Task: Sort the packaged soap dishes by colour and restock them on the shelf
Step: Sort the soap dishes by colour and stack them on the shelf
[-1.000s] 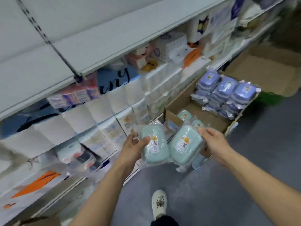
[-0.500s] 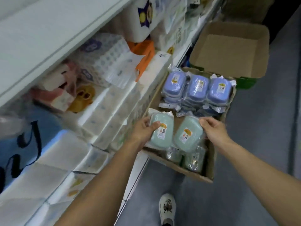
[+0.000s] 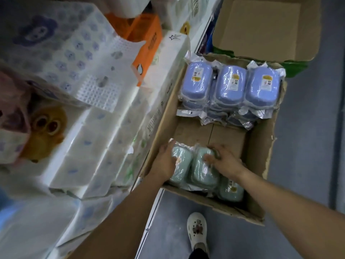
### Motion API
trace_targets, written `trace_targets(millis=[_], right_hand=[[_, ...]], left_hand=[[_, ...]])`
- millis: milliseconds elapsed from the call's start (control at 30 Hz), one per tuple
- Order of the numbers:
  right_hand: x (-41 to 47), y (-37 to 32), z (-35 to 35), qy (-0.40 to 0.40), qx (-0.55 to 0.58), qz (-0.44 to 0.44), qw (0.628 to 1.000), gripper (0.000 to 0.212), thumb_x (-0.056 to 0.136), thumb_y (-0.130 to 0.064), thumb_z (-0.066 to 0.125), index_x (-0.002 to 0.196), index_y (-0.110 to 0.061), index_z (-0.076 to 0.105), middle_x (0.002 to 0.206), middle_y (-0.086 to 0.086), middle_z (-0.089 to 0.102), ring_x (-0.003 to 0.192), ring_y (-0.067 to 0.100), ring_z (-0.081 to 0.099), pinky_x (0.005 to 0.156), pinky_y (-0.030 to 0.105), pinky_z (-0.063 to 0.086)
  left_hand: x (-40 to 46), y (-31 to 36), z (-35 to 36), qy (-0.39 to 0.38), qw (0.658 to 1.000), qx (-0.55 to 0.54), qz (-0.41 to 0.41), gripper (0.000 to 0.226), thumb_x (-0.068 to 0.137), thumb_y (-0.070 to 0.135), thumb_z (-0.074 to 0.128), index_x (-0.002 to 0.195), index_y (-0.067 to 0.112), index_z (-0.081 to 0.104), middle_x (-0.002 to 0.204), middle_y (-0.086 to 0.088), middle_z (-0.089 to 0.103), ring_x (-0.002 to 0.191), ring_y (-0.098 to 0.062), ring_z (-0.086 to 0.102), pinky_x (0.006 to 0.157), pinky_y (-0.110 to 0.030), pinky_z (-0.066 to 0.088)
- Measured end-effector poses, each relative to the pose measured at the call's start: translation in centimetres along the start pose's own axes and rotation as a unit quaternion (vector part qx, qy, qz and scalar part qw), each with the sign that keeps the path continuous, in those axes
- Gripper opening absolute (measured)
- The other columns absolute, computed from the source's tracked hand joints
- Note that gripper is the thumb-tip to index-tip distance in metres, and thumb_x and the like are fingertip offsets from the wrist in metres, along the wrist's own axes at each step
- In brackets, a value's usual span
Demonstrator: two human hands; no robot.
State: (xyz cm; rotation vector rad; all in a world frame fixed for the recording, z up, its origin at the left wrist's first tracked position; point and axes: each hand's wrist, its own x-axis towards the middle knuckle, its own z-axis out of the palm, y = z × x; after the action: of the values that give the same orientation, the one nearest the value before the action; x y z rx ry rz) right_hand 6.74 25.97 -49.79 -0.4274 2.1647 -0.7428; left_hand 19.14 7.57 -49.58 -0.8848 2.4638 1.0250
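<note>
An open cardboard box [image 3: 260, 146] sits on the floor beside the shelf. Three stacks of blue packaged soap dishes [image 3: 229, 85] fill its far end. At the near end lie green packaged soap dishes. My left hand [image 3: 165, 162] grips the left green soap dish [image 3: 182, 168] by its side, thumb on top. My right hand [image 3: 225, 161] curls over the far end of the second green soap dish [image 3: 202, 172], right beside the first. A third green soap dish [image 3: 231, 190] lies under my right wrist in the near right corner.
Packs of tissue and paper rolls [image 3: 104, 131] crowd the shelf on the left, with an orange carton [image 3: 149, 34] among them. A second open cardboard box [image 3: 265, 27] stands beyond the first. My white shoe [image 3: 197, 233] is on the grey floor below the box.
Both hands have carried the two green soap dishes from in front of the shelf down into the near end of the box. The view has tilted downward.
</note>
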Motion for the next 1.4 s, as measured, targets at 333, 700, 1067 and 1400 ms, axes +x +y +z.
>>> trace_targets(millis=[333, 700, 1067, 1400], right_hand=[[-1.5, -3.3, 0.1, -0.053, -0.298, -0.006, 0.953, 0.060, 0.092, -0.038, 0.051, 0.145, -0.023, 0.028, 0.150, 0.005, 0.028, 0.137, 0.029, 0.025, 0.104, 0.047, 0.036], [-17.0, -7.1, -1.7, 0.122, -0.328, -0.228, 0.909, 0.063, 0.094, -0.043, 0.051, 0.150, -0.029, 0.028, 0.160, 0.003, 0.015, 0.144, 0.024, 0.021, 0.112, 0.040, 0.024], [-34.4, -10.4, 5.0, 0.114, -0.334, -0.449, 0.821, 0.064, 0.088, -0.047, 0.050, 0.145, -0.022, 0.035, 0.139, 0.003, 0.049, 0.115, 0.027, 0.056, 0.085, 0.042, 0.048], [-47.3, -12.9, 19.5, 0.016, -0.364, -0.581, 0.728, 0.062, 0.084, -0.046, 0.054, 0.138, -0.018, 0.044, 0.135, 0.011, 0.054, 0.114, 0.032, 0.057, 0.082, 0.045, 0.051]], left_hand=[[-1.0, 1.4, 0.1, -0.029, 0.984, 0.177, 0.009, 0.071, 0.098, 0.020, 0.049, 0.156, 0.013, 0.009, 0.161, -0.015, 0.011, 0.147, -0.031, 0.014, 0.118, -0.040, 0.024], [-19.5, 4.1, -2.5, 0.223, 0.959, 0.160, 0.071, 0.078, 0.085, 0.058, 0.046, 0.152, 0.019, 0.033, 0.150, -0.007, 0.043, 0.137, -0.031, 0.043, 0.108, -0.048, 0.040], [-42.7, 1.5, -0.5, 0.426, 0.892, 0.143, -0.048, 0.072, 0.086, 0.063, 0.046, 0.143, 0.020, 0.044, 0.130, -0.001, 0.059, 0.115, -0.025, 0.057, 0.088, -0.041, 0.049], [-62.4, -9.2, 5.7, 0.460, 0.850, 0.097, -0.237, 0.070, 0.085, 0.061, 0.047, 0.140, 0.018, 0.048, 0.125, -0.004, 0.061, 0.108, -0.028, 0.060, 0.081, -0.041, 0.050]])
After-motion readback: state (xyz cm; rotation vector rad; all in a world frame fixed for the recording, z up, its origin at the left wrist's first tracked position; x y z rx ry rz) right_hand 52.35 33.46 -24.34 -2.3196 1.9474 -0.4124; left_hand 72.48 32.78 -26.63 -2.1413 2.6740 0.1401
